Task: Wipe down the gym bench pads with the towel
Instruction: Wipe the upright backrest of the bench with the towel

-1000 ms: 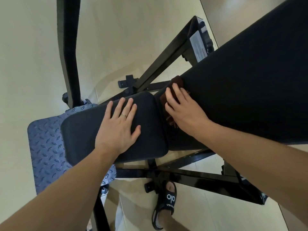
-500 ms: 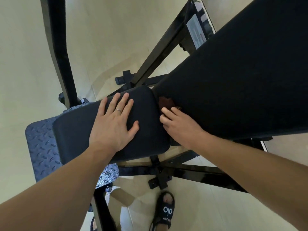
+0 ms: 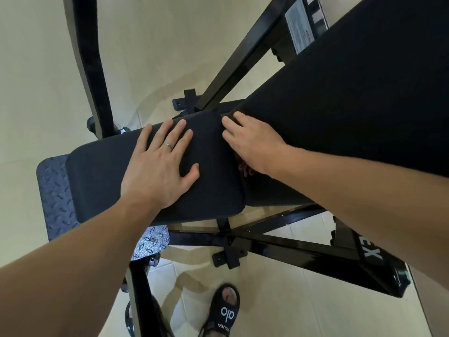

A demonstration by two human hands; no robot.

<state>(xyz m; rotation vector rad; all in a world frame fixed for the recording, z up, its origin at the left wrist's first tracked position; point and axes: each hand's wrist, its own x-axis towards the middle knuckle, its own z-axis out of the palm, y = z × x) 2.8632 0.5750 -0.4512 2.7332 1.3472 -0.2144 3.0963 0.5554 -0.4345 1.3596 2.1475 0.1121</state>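
Note:
The black seat pad (image 3: 102,176) lies across the middle, and the long black back pad (image 3: 352,98) slopes up to the right. My left hand (image 3: 160,166) rests flat on the seat pad with its fingers spread, holding nothing. My right hand (image 3: 250,144) presses on the lower end of the back pad, right at the gap between the two pads. A dark reddish-brown towel (image 3: 243,167) is under that hand; only a small bunch of it shows below the palm.
The black steel bench frame (image 3: 286,249) crosses below the pads, and an upright post (image 3: 90,59) rises at the left. A grey checker-plate footplate (image 3: 52,195) sits under the seat's left end. My sandalled foot (image 3: 224,310) stands on the pale tiled floor.
My right hand with the towel slid down toward the near edge, then back up along the gap between the pads. The left hand stayed flat on the seat pad.

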